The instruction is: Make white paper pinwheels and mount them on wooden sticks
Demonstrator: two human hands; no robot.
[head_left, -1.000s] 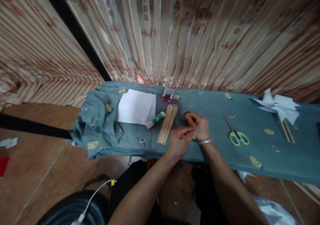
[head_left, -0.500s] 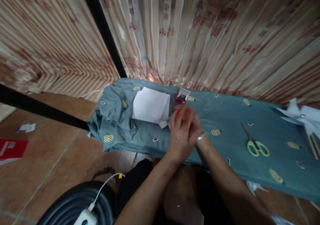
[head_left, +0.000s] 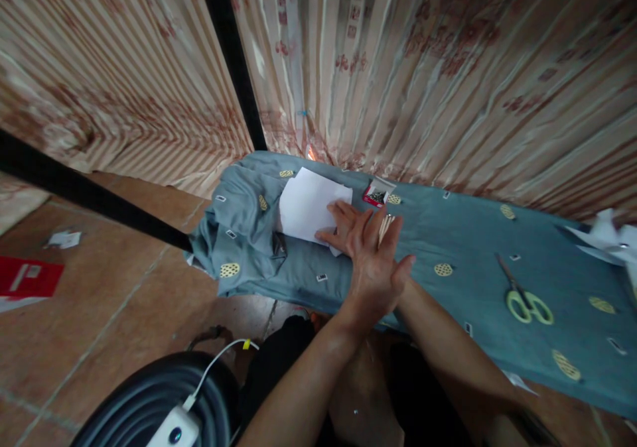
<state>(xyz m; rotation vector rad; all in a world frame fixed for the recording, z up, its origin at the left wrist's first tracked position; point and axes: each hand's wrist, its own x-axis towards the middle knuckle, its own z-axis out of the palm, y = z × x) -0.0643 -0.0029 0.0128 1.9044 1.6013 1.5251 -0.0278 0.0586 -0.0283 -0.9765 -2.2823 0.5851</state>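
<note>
Teal cloth [head_left: 428, 231]; paper [head_left: 309, 200] under right hand [head_left: 345, 227]

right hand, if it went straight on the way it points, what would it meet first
Likely the stack of white paper; fingertips of the right hand overlap it in view, though whether they touch or hover above is unclear.

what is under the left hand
Under the left hand passes the right hand, which extends over the white paper. Ends of wooden sticks show too; their remaining length is covered, and anything else there cannot be seen.
</note>
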